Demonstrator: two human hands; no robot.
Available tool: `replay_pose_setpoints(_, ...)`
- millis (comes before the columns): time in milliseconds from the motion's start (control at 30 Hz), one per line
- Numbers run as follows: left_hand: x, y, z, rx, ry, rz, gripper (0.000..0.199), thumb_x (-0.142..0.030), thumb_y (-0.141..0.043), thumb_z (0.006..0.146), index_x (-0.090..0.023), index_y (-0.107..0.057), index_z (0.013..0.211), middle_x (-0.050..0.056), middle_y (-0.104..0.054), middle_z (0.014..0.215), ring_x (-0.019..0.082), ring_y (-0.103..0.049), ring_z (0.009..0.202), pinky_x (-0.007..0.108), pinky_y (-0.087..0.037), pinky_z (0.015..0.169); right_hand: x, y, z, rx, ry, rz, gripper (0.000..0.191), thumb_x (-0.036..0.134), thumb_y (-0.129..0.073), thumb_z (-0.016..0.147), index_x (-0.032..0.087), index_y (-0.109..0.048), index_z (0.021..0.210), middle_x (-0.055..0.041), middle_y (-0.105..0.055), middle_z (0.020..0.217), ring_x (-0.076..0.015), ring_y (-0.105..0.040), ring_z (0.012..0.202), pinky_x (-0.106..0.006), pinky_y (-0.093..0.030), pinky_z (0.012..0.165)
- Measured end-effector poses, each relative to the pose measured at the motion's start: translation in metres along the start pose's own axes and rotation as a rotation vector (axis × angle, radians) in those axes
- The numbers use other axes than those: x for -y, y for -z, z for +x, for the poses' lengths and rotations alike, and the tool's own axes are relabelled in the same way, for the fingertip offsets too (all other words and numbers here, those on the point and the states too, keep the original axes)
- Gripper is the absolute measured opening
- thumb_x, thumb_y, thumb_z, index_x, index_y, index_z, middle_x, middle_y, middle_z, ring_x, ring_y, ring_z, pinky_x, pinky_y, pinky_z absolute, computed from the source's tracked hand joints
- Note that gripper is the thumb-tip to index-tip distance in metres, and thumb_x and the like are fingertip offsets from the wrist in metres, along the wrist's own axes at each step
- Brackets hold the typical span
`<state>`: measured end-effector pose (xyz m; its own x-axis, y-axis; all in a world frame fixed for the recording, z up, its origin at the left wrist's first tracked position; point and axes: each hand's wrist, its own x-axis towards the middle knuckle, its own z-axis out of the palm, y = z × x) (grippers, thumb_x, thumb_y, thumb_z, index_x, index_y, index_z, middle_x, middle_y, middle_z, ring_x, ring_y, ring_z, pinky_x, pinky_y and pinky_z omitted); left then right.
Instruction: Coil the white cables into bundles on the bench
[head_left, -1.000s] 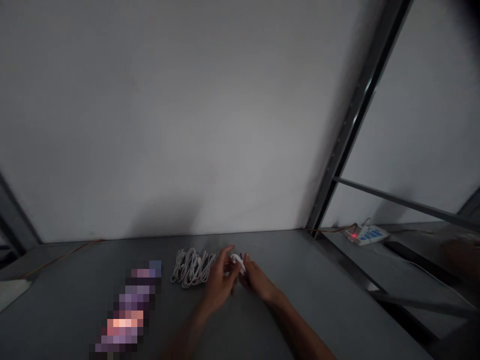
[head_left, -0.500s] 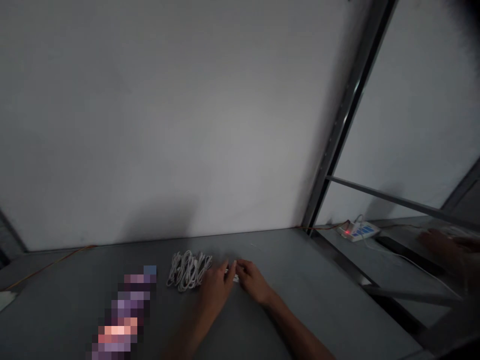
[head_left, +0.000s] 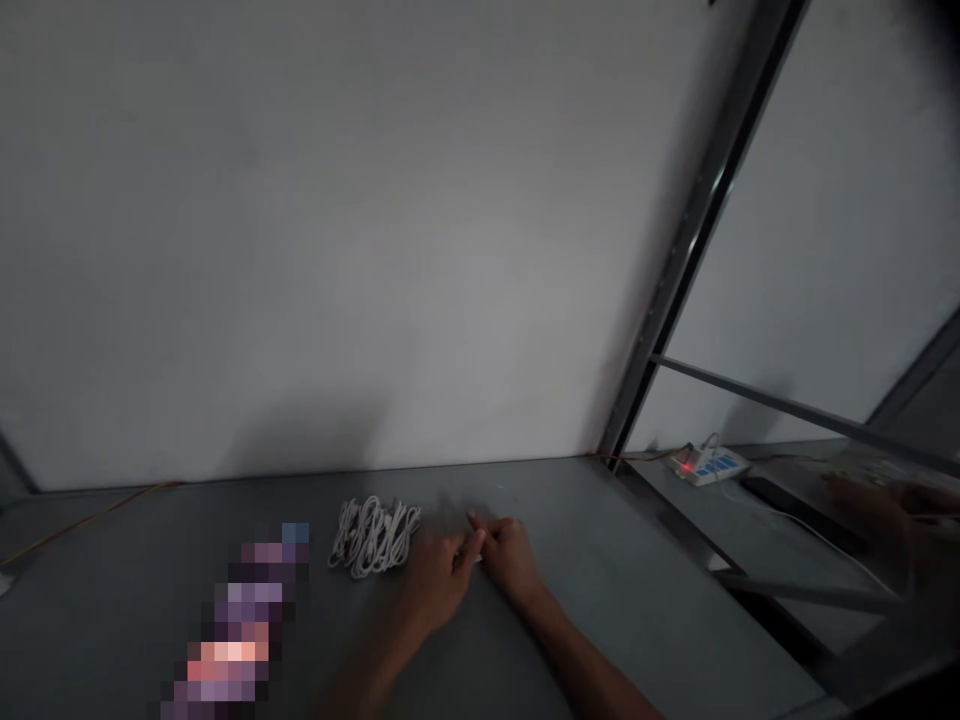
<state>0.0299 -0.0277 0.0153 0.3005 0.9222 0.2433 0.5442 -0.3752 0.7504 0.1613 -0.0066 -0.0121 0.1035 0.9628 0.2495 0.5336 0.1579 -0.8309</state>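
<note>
My left hand (head_left: 441,578) and my right hand (head_left: 513,562) meet low over the grey tabletop, their fingertips pressed together. Both are closed around a white thing (head_left: 478,558); only a sliver of it shows under the fingers, so its kind cannot be told. Just left of my left hand lies a row of several white cables (head_left: 373,537), each wound into a loose coil. Part of the coils' right end is near my left knuckles.
A pixelated, blurred-out object (head_left: 236,620) lies to the left. A metal post (head_left: 675,270) stands at the right. Beyond it, another surface holds a power strip (head_left: 709,466) with a red light, a dark flat object (head_left: 802,515) and another person's hands (head_left: 874,505).
My fingers have closed in over the white thing, which showed more before. My left hand has tilted slightly, its fingers now crossing toward my right. The view has shifted a little.
</note>
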Motion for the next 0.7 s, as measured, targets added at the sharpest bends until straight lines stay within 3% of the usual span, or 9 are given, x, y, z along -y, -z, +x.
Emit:
replay_pose_setpoints(100, -0.006, 0.005, -0.003, 0.112, -0.049, -0.061, 0.041, -0.047, -0.039, 0.091, -0.021, -0.07, 0.099, 0.008, -0.074, 0.09, 0.024, -0.066, 0.084, 0.031, -0.044, 0.076, -0.005, 0.003, 0.003, -0.023, -0.012, -0.07, 0.063, 0.059, -0.043, 0.085, 0.02, -0.049, 0.036, -0.004, -0.045, 0.037, -0.0131, -0.039, 0.04, -0.027, -0.025, 0.047)
replay_pose_setpoints(200, -0.005, 0.007, -0.006, 0.149, -0.053, 0.011, 0.036, -0.041, -0.044, 0.09, -0.02, -0.064, 0.111, 0.011, -0.069, 0.109, 0.027, -0.062, 0.103, 0.036, -0.043, 0.089, -0.009, 0.004, 0.006, -0.018, -0.066, -0.15, 0.062, 0.057, -0.042, 0.086, 0.02, -0.053, 0.039, -0.0097, -0.054, 0.043, -0.0162, -0.047, 0.044, -0.029, -0.027, 0.049)
replay_pose_setpoints(367, 0.005, 0.006, -0.008, 0.212, -0.07, 0.246, 0.036, -0.029, -0.044, 0.089, -0.019, -0.056, 0.122, 0.013, -0.061, 0.122, 0.029, -0.057, 0.11, 0.04, -0.042, 0.093, -0.008, 0.002, 0.008, 0.047, -0.029, -0.161, 0.063, 0.057, -0.037, 0.088, 0.02, -0.046, 0.038, -0.0049, -0.046, 0.04, -0.0126, -0.04, 0.041, -0.028, -0.022, 0.047)
replay_pose_setpoints(467, 0.005, 0.006, -0.009, 0.272, -0.05, 0.429, 0.044, -0.016, -0.038, 0.087, -0.017, -0.049, 0.13, 0.013, -0.061, 0.121, 0.027, -0.057, 0.111, 0.039, -0.042, 0.095, -0.003, -0.001, 0.005, 0.105, 0.03, -0.089, 0.066, 0.061, -0.031, 0.089, 0.019, -0.043, 0.039, -0.0002, -0.039, 0.039, -0.0106, -0.037, 0.041, -0.026, -0.021, 0.046)
replay_pose_setpoints(567, 0.001, 0.008, -0.009, 0.322, -0.023, 0.539, 0.051, -0.007, -0.035, 0.082, -0.017, -0.049, 0.131, 0.012, -0.064, 0.115, 0.025, -0.059, 0.107, 0.038, -0.042, 0.094, 0.001, 0.0, 0.001, 0.129, 0.05, -0.03, 0.069, 0.061, -0.024, 0.091, 0.017, -0.049, 0.045, -0.0003, -0.044, 0.042, -0.0115, -0.043, 0.044, -0.024, -0.025, 0.047)
replay_pose_setpoints(633, -0.002, 0.01, -0.009, 0.327, -0.001, 0.567, 0.055, -0.004, -0.037, 0.079, -0.017, -0.05, 0.13, 0.012, -0.064, 0.115, 0.025, -0.059, 0.108, 0.037, -0.042, 0.095, 0.001, 0.004, 0.002, 0.081, 0.051, -0.015, 0.067, 0.057, -0.021, 0.094, 0.016, -0.056, 0.054, -0.0031, -0.055, 0.05, -0.0139, -0.052, 0.051, -0.024, -0.032, 0.051)
replay_pose_setpoints(700, -0.003, 0.012, -0.008, 0.304, 0.051, 0.568, 0.05, -0.008, -0.035, 0.082, -0.016, -0.052, 0.129, 0.013, -0.066, 0.113, 0.026, -0.059, 0.108, 0.038, -0.041, 0.095, -0.003, 0.011, 0.008, -0.046, 0.007, -0.072, 0.061, 0.049, -0.02, 0.097, 0.015, -0.063, 0.071, -0.0065, -0.064, 0.065, -0.0167, -0.059, 0.062, -0.024, -0.037, 0.058)
